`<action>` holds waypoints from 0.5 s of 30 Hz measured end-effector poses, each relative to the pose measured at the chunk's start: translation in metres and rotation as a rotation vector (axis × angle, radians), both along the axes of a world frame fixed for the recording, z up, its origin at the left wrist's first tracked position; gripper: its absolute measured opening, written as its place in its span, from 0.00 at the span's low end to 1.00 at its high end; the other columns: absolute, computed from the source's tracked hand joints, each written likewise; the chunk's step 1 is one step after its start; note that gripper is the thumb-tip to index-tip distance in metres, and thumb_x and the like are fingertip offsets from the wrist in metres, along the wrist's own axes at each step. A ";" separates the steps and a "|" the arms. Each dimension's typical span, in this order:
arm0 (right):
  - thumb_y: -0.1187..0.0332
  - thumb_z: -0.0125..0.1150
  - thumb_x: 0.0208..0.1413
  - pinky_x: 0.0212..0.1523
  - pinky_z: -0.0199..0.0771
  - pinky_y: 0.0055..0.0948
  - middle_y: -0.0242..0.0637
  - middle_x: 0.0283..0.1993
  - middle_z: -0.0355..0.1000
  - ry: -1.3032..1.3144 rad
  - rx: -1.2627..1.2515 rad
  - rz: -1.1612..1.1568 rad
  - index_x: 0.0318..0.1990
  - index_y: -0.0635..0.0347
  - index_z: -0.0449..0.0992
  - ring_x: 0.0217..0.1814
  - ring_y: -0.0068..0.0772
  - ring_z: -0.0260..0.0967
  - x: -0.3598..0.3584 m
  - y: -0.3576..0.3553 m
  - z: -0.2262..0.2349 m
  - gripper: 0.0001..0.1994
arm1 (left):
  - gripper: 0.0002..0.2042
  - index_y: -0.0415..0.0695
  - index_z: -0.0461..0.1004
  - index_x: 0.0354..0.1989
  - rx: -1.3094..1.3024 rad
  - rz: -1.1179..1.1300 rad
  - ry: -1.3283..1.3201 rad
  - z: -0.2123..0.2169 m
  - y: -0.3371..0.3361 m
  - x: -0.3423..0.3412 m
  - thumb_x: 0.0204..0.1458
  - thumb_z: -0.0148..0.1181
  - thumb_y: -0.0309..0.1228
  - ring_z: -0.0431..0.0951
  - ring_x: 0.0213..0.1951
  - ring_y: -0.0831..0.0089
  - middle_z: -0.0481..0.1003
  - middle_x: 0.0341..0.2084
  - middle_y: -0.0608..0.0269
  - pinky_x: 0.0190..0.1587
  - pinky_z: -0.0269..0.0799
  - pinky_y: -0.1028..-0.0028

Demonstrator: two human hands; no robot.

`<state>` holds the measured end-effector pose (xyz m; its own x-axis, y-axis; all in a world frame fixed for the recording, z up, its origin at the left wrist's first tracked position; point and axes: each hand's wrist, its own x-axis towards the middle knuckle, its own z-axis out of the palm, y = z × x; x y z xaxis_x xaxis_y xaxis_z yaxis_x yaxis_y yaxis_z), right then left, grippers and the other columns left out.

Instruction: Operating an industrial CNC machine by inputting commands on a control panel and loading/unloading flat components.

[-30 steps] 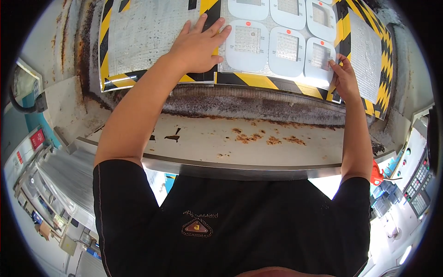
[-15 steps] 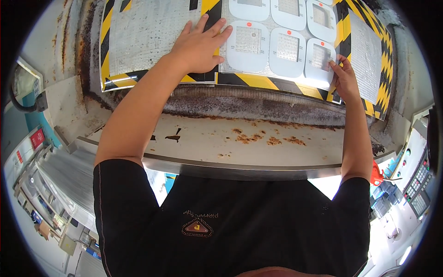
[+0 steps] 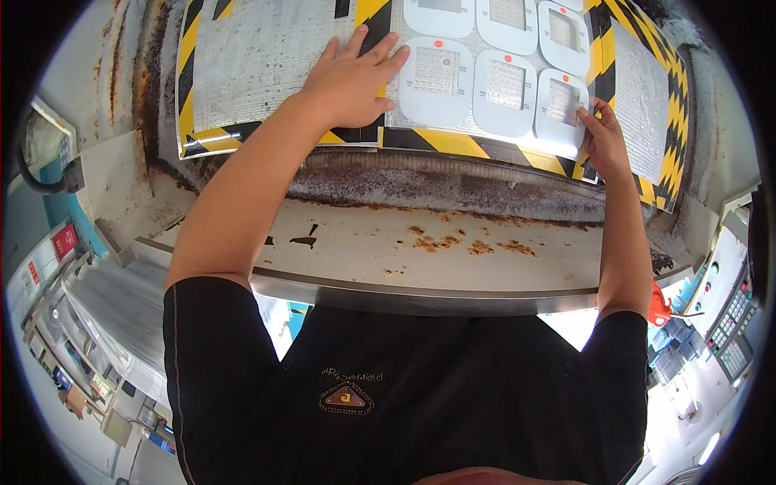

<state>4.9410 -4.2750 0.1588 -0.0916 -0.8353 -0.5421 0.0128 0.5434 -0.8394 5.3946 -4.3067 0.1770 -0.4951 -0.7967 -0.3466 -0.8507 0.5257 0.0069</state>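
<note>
My left hand (image 3: 352, 83) lies flat with spread fingers, across the black-and-yellow tape between a ribbed clear plate and the white panels. Its fingertips reach the left edge of a white rounded panel (image 3: 412, 105) with a square window and a red dot. Several such panels lie in rows, among them a middle one (image 3: 491, 117). My right hand (image 3: 606, 145) is closed at the right edge of the near right panel (image 3: 558, 131), thumb and forefinger pinching that edge. Its other fingers are curled and partly hidden.
Striped tape (image 3: 457, 143) borders the plates. Nearer me runs a rust-spotted pale ledge (image 3: 347, 250) with a metal front rim (image 3: 404, 299). A keypad control panel (image 3: 731, 315) and a red object (image 3: 660, 305) stand at right; a hanging clear sheet (image 3: 121, 299) is at left.
Almost nothing differs. The view has shifted very slightly; both hands keep their places on the plates and panels.
</note>
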 end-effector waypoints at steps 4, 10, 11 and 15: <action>0.72 0.61 0.65 0.42 0.79 0.21 0.31 0.42 0.75 0.012 0.005 -0.002 0.55 0.55 0.64 0.42 0.20 0.75 0.003 0.000 0.000 0.15 | 0.42 0.61 0.50 0.77 0.005 0.000 0.030 0.003 0.000 0.001 0.55 0.64 0.50 0.41 0.77 0.52 0.46 0.78 0.66 0.75 0.41 0.45; 0.72 0.61 0.65 0.42 0.78 0.21 0.30 0.42 0.75 0.004 0.002 0.003 0.56 0.55 0.64 0.42 0.20 0.75 -0.001 -0.003 0.000 0.16 | 0.55 0.59 0.47 0.78 0.052 0.016 0.019 0.009 -0.002 -0.003 0.42 0.73 0.56 0.40 0.78 0.53 0.44 0.78 0.65 0.76 0.39 0.46; 0.72 0.61 0.65 0.42 0.78 0.21 0.30 0.42 0.75 0.003 -0.004 0.005 0.56 0.55 0.64 0.42 0.20 0.75 0.000 -0.003 0.001 0.16 | 0.54 0.58 0.48 0.77 0.053 0.019 0.029 0.009 -0.002 -0.004 0.42 0.73 0.57 0.40 0.78 0.51 0.44 0.78 0.64 0.76 0.39 0.45; 0.72 0.62 0.64 0.39 0.79 0.22 0.32 0.41 0.76 -0.015 -0.032 -0.012 0.55 0.56 0.64 0.40 0.21 0.76 0.002 -0.004 0.005 0.16 | 0.54 0.56 0.49 0.77 0.085 0.031 0.066 0.017 -0.007 -0.005 0.42 0.74 0.56 0.39 0.77 0.49 0.45 0.78 0.63 0.75 0.39 0.43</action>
